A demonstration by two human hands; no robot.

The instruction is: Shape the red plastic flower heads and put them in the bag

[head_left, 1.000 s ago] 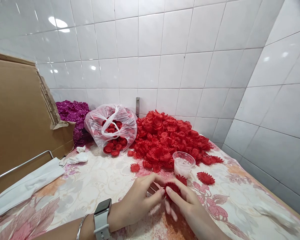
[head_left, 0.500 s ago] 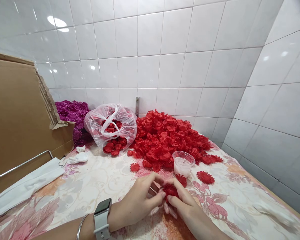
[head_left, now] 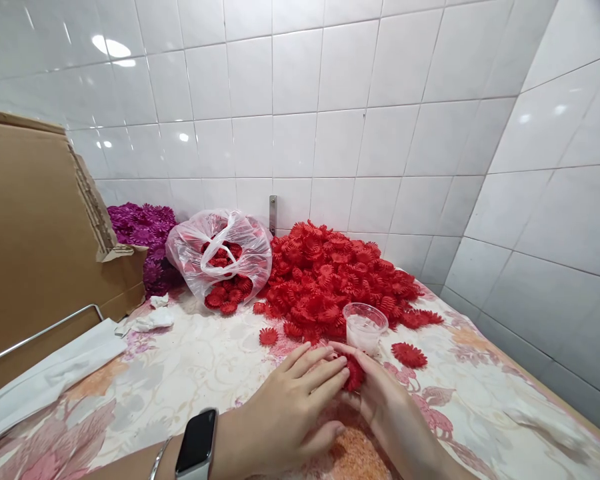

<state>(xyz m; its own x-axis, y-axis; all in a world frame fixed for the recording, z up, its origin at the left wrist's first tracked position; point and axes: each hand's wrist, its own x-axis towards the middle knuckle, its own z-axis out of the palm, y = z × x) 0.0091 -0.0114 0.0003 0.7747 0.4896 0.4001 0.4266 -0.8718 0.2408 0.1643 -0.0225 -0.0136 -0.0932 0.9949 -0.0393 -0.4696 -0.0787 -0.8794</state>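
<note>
- Handling of a single red, fringed flower piece (head_left: 355, 375), apparently of fabric, is judged to be the step in hand; pressing or shaping is suggested but cannot be confirmed.
- The flower piece is located between the hands, on the near side of a clear, round plastic cup (head_left: 364, 341) with whitish contents.
- The left hand (head_left: 297, 403) is spread, its fingers extended over the left side of the flower piece and its thumb set apart.
- The right hand (head_left: 387, 400) is curved around the right side; its thumb is hidden, so whether the piece is pinched there cannot be told.
- For the next move, a light, even hold appears to be called for, so that the thin petals are not creased.
- A large heap of red flower pieces (head_left: 330, 280) is piled behind the cup on a cream, floral-patterned tablecloth (head_left: 190, 373).
</note>
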